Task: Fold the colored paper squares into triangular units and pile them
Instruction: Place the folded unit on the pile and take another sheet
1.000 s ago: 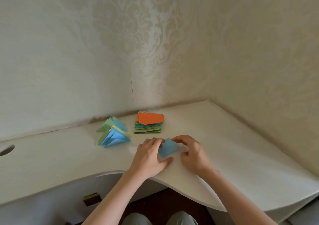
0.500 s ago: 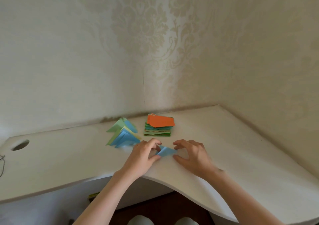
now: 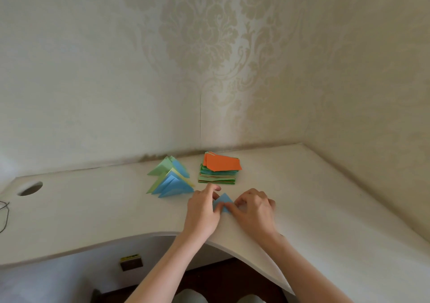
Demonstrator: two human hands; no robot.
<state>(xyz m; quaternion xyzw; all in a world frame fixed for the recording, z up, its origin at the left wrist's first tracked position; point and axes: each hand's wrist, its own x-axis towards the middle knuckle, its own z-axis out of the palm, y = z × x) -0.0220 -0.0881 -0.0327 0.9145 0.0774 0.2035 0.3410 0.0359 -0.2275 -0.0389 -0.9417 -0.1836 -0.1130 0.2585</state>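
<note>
While pinned to the white desk (image 3: 93, 214) beside the stack of squares (image 3: 220, 171) and pile of folded units (image 3: 171, 181), gripped by left hand (image 3: 203, 212) and right hand (image 3: 254, 209): blue paper (image 3: 223, 201), pinched both sides. Risks a crooked crease if fingertips slip.

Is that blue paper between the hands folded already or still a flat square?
Folded: the blue paper shows a triangular peak, pressed on the desk by the left hand and right hand.

No readable text, label or number anywhere.
</note>
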